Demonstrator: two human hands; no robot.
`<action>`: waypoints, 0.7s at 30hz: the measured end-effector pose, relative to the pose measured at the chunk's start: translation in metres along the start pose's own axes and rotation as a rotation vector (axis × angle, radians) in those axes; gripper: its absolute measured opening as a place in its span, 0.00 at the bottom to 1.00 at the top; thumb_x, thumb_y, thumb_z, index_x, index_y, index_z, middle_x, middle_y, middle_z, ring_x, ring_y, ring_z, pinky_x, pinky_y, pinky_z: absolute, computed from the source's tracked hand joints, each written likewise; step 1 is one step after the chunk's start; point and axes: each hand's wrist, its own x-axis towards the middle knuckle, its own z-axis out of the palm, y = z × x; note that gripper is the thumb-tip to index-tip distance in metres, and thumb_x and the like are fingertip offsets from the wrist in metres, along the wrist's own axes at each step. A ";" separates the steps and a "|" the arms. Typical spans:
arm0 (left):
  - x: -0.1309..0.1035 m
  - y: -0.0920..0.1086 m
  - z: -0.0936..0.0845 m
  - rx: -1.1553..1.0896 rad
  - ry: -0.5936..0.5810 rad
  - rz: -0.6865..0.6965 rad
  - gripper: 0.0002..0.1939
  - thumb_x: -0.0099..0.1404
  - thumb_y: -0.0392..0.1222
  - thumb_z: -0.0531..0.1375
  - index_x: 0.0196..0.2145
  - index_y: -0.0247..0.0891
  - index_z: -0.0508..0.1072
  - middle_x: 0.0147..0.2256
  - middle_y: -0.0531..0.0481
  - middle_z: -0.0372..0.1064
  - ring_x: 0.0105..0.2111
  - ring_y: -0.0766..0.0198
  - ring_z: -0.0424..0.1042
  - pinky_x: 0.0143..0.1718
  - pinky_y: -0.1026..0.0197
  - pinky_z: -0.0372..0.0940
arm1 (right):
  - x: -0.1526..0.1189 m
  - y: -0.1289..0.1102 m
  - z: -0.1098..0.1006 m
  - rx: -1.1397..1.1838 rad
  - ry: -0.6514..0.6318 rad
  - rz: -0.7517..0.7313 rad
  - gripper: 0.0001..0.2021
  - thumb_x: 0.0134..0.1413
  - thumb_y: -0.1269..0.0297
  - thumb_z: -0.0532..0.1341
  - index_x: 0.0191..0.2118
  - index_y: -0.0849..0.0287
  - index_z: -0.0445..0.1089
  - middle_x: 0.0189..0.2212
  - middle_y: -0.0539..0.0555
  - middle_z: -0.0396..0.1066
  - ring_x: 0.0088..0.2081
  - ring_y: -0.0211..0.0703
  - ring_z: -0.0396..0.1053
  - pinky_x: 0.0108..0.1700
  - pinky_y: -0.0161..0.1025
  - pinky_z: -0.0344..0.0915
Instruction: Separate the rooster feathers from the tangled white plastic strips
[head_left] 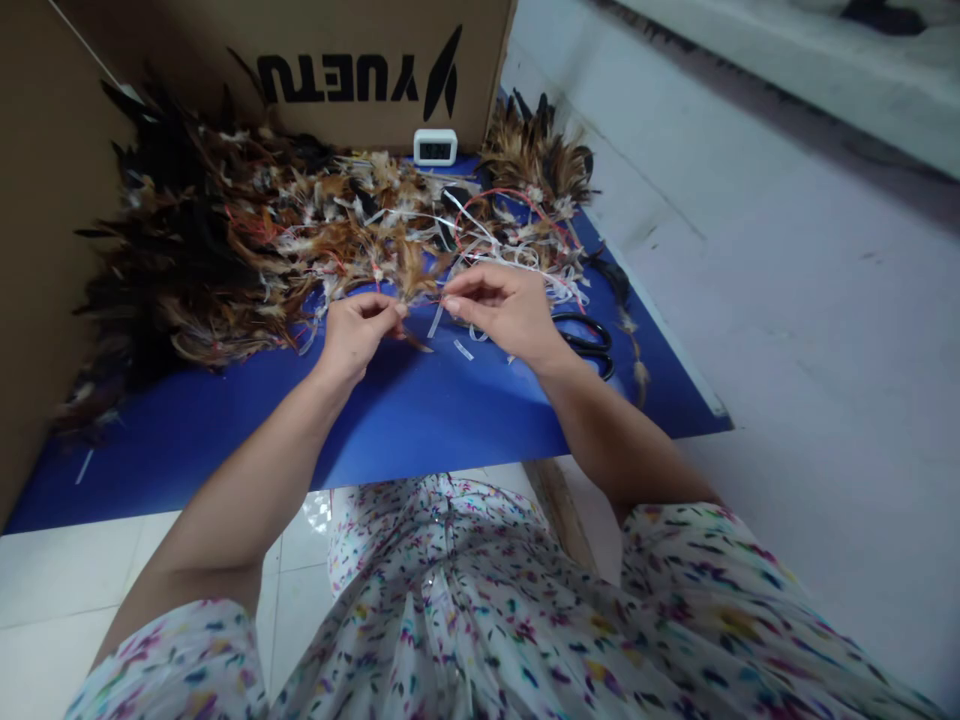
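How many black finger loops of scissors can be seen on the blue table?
2: an upper loop and a lower loop, both on the table beside the right hand's wrist. More scissors may be hidden under the feathers.

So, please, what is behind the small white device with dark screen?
Behind the white device stands the cardboard box, its printed side facing it. The device hides the spot directly behind its body, so anything small there cannot be seen.

Matt brown cardboard box (225, 60), smooth blue tabletop (247, 420), glossy black plastic scissor handles (592, 345).
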 end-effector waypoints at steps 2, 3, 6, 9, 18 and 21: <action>-0.001 0.000 -0.001 0.118 0.004 0.057 0.06 0.54 0.41 0.67 0.23 0.37 0.76 0.18 0.54 0.69 0.19 0.69 0.66 0.27 0.64 0.64 | -0.003 -0.004 0.000 -0.110 -0.018 -0.106 0.05 0.56 0.61 0.66 0.36 0.56 0.77 0.35 0.52 0.78 0.36 0.41 0.73 0.43 0.42 0.70; -0.001 0.000 -0.002 0.189 0.000 0.086 0.06 0.55 0.41 0.66 0.24 0.37 0.77 0.19 0.54 0.69 0.20 0.69 0.66 0.27 0.64 0.64 | -0.004 -0.005 0.001 -0.167 -0.035 -0.161 0.05 0.58 0.62 0.65 0.36 0.56 0.77 0.36 0.53 0.78 0.38 0.43 0.73 0.45 0.43 0.70; -0.003 0.002 -0.005 0.428 -0.025 0.228 0.05 0.57 0.39 0.64 0.25 0.38 0.78 0.20 0.52 0.71 0.23 0.66 0.68 0.30 0.63 0.62 | -0.005 -0.010 0.003 -0.330 -0.117 -0.318 0.09 0.64 0.64 0.59 0.38 0.55 0.78 0.38 0.54 0.78 0.42 0.46 0.73 0.52 0.48 0.67; -0.004 0.003 -0.006 0.589 -0.076 0.392 0.05 0.58 0.36 0.63 0.26 0.38 0.78 0.25 0.50 0.74 0.29 0.63 0.70 0.36 0.62 0.64 | 0.001 -0.017 0.004 -0.459 -0.212 -0.420 0.12 0.67 0.64 0.55 0.41 0.54 0.77 0.38 0.54 0.77 0.45 0.48 0.72 0.53 0.51 0.65; -0.009 0.005 -0.004 0.579 -0.268 0.570 0.07 0.62 0.39 0.61 0.29 0.39 0.79 0.35 0.44 0.78 0.36 0.59 0.75 0.43 0.58 0.68 | 0.068 -0.021 -0.008 -0.321 -0.432 -0.251 0.01 0.53 0.65 0.68 0.33 0.54 0.78 0.32 0.48 0.77 0.39 0.43 0.72 0.49 0.46 0.67; -0.009 0.010 -0.004 0.475 -0.245 0.544 0.09 0.62 0.44 0.63 0.27 0.39 0.79 0.33 0.46 0.78 0.34 0.61 0.75 0.42 0.60 0.68 | 0.082 -0.001 -0.009 -0.128 -0.462 -0.066 0.04 0.45 0.66 0.71 0.30 0.56 0.78 0.29 0.49 0.77 0.32 0.40 0.71 0.40 0.42 0.69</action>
